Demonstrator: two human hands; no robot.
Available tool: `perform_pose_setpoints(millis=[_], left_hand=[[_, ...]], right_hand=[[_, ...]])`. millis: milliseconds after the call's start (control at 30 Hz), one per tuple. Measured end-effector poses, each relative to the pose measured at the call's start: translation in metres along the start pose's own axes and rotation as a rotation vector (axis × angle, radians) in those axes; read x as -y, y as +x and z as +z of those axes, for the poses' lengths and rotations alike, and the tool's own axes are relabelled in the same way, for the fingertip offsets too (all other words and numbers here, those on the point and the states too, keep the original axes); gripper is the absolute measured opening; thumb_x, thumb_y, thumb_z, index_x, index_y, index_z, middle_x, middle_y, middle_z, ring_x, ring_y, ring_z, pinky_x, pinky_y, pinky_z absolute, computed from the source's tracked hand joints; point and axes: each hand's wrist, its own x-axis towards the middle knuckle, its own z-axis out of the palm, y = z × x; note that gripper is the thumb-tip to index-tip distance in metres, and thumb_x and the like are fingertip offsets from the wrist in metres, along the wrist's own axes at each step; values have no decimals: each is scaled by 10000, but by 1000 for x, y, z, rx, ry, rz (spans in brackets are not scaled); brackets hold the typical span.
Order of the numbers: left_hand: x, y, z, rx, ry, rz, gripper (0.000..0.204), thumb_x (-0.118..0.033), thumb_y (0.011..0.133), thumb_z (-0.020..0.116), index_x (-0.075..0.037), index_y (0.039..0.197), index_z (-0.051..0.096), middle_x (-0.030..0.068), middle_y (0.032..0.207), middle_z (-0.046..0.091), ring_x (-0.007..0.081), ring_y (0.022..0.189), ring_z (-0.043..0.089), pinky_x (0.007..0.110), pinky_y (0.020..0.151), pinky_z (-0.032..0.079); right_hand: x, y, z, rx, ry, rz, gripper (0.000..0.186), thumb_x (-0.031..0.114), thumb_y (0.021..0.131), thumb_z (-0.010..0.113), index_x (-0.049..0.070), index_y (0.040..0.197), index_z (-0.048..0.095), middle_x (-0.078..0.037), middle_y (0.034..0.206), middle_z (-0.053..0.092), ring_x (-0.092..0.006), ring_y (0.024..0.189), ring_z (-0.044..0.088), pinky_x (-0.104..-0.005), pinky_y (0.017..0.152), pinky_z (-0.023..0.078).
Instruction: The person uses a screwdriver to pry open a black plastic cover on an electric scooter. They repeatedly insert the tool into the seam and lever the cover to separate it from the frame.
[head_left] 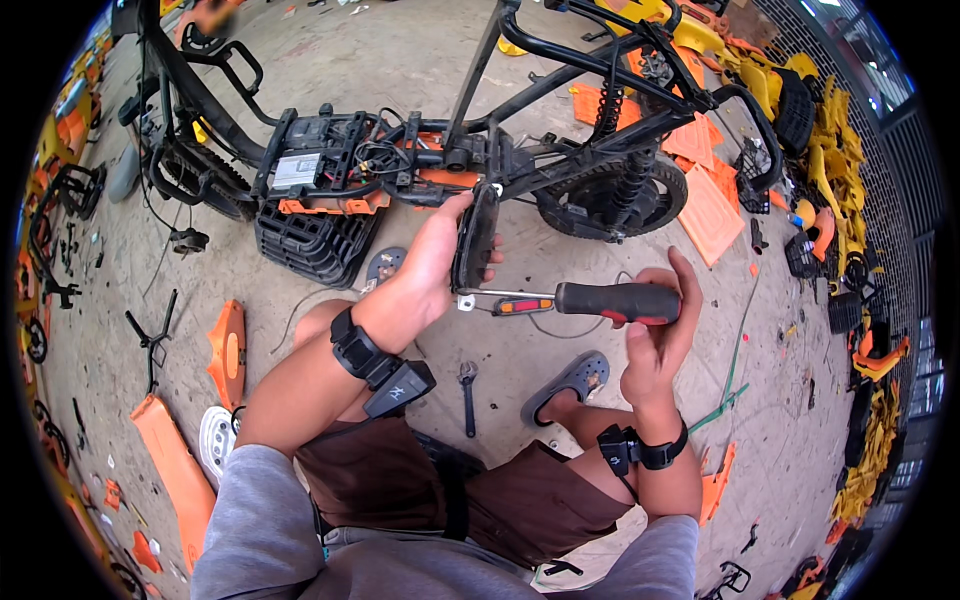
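My left hand (428, 255) is wrapped round a flat, narrow black part (477, 240) with small light metal tabs at its ends, held upright in front of the vehicle frame. In my right hand (655, 355) lies a screwdriver (612, 300) with a thick black and red handle, roughly level. Its shaft points left, and the tip is at the lower end of the black part, by a metal tab; whether it sits in a screw is too small to tell. Just under the shaft shows a red and amber reflector-like strip (523, 306).
A stripped black two-wheeler frame (560, 85) stands ahead, with its rear wheel (615, 195) at right. An adjustable wrench (468, 398) lies on the floor between my legs. Orange panels (712, 215) lie right; more orange pieces (228, 350) lie left. Yellow parts (835, 170) are heaped far right.
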Motion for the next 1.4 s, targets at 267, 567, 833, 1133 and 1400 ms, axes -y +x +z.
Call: perform_pose_setpoints(millis=[267,567,833,1133,1400], left_hand=[[0,-1,3,-6,18,-1,446,-482,982,427,-68,1060,573,102,904,627,200,769,633,341,619,526],[2,1,-2,20,1,-8,475,-471,977,454,-48,1162,565,130,944,660,224,789,652,357,624,542],[2,-2,4,34,-2,-17,441,-488,987,400,-81,1022,567,90,899,603,184,738,620,332,608,521],[1,-4,4,38,0,-5,447,-490,983,404,-77,1030,568,90,896,607,186,744,623,330,606,525],[0,-5,4,37,-9,-17,447,-492,984,406,-78,1038,567,95,900,612,201,765,634,346,627,533]], right_hand=[[-1,-7,0,-34,92,188,589,215,885,628,-27,1371,399,-181,1200,559,-126,796,569,-251,800,457],[9,-1,6,-50,186,83,535,187,911,585,-37,1366,417,-187,1216,546,-127,813,562,-277,827,470],[-1,5,10,-77,51,-110,718,286,899,581,-8,1475,270,-199,1253,522,-141,928,565,-292,814,481],[-1,2,12,-132,142,-56,714,184,877,616,-3,1470,266,-188,1129,553,-168,813,626,-283,754,508],[-4,-2,10,-237,148,-82,756,243,856,625,-9,1467,256,-172,1027,560,-222,822,632,-324,788,513]])
